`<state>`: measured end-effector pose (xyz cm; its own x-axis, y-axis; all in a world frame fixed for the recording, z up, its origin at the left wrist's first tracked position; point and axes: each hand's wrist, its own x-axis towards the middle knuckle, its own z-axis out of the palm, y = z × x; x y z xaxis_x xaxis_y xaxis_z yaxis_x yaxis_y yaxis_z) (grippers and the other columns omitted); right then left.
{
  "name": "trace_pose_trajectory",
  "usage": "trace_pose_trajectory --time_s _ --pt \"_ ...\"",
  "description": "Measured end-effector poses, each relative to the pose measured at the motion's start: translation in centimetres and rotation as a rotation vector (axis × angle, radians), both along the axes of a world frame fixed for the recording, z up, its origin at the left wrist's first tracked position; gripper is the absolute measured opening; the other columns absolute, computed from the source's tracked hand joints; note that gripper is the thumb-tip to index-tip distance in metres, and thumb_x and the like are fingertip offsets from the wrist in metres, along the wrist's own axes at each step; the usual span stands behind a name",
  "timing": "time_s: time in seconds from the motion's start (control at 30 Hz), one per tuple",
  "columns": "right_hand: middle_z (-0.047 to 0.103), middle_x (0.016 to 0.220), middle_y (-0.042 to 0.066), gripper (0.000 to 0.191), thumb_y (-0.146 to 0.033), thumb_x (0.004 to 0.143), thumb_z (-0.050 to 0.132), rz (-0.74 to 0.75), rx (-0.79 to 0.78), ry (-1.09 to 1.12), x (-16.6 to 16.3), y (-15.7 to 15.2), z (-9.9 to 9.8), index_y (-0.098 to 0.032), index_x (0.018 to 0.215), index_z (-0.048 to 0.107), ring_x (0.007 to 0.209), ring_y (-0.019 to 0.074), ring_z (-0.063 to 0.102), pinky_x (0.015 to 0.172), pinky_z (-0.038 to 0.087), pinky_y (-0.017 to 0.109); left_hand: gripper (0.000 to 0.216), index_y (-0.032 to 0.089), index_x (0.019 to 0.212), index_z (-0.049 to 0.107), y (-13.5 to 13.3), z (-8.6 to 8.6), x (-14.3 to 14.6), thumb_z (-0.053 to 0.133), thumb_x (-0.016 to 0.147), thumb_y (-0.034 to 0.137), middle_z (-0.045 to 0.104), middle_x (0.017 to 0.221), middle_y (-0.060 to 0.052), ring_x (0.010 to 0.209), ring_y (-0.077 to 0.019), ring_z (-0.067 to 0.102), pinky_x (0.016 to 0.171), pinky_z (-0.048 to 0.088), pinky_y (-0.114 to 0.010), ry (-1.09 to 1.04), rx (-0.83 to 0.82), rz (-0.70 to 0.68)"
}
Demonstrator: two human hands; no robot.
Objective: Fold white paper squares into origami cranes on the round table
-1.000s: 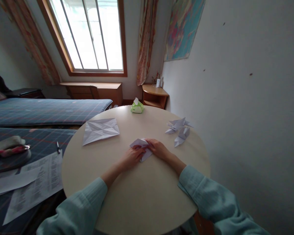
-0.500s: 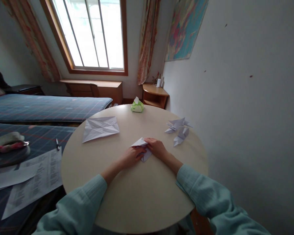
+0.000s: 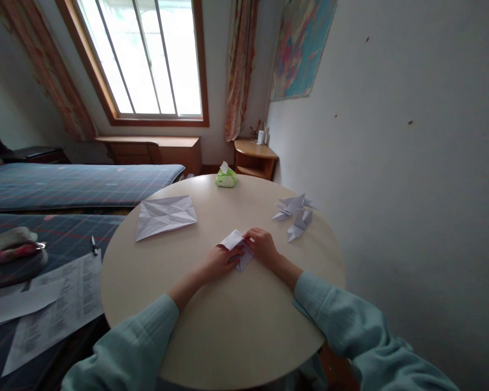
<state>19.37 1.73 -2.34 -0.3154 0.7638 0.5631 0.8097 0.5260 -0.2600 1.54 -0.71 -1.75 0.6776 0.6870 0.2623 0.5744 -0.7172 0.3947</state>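
A small folded sheet of white paper [image 3: 233,239] lies near the middle of the round table [image 3: 228,326]. My left hand [image 3: 222,260] rests across it from the left, its fingers holding the paper down. From the right, my right hand [image 3: 262,245] pinches the paper's upper right edge between thumb and fingers. One flap stands raised above my left hand, and a pointed lower part shows between the hands. My fingers cover the middle of the folds.
A creased paper sheet [image 3: 165,216] lies at the table's left. Several folded paper figures [image 3: 299,225] sit at the right. A green tissue pack [image 3: 226,178] stands at the far edge. Printed sheets [image 3: 61,304] and a pen [image 3: 94,245] lie on the bed at left.
The paper's upper flap has lifted and opened wider. My right hand's fingers have drawn together into a pinch at its edge, while my left hand stays almost in place. The view has shifted slightly.
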Motion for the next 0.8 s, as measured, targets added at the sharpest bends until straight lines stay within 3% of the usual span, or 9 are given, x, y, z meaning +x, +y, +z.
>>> trace_pose_trajectory --time_s 0.13,0.3,0.5,0.8 --pt "0.062 0.071 0.003 0.007 -0.015 0.074 0.057 -0.011 0.018 -0.044 -0.06 -0.19 0.26 -0.017 0.069 0.061 0.068 0.0137 0.055 0.061 0.039 0.022 0.027 0.019 0.101 0.06 0.16 -0.14 -0.03 0.048 0.077 0.024 0.057 0.11 -0.007 0.1 -0.0221 0.051 0.088 0.041 -0.034 -0.006 0.0 -0.011" --pt "0.063 0.081 0.004 0.01 -0.017 0.079 0.052 0.118 0.146 -0.073 -0.12 -0.52 0.59 -0.018 0.085 0.061 0.079 0.0143 0.054 0.067 0.04 0.022 0.027 0.02 0.102 0.059 0.28 -0.15 0.03 0.049 0.076 0.022 0.061 0.103 -0.006 0.097 -0.0203 0.053 0.089 0.04 -0.033 -0.006 0.02 -0.034" --pt "0.062 0.068 0.002 0.012 -0.017 0.08 0.052 0.101 0.196 -0.072 -0.07 -0.45 0.44 -0.018 0.072 0.061 0.069 0.0131 0.053 0.062 0.039 0.021 0.028 0.018 0.103 0.058 0.1 -0.21 0.0 0.047 0.077 0.022 0.055 0.114 -0.007 0.104 -0.0214 0.05 0.092 0.038 -0.034 -0.027 -0.006 -0.016" --pt "0.057 0.063 0.003 0.015 -0.014 0.077 0.054 0.089 0.215 -0.064 -0.41 -0.38 0.3 -0.017 0.062 0.055 0.065 0.0138 0.049 0.06 0.038 0.023 0.03 0.019 0.105 0.056 0.14 -0.86 0.01 0.046 0.077 0.023 0.056 0.109 -0.007 0.105 -0.021 0.048 0.093 0.038 -0.033 -0.096 -0.056 0.009"
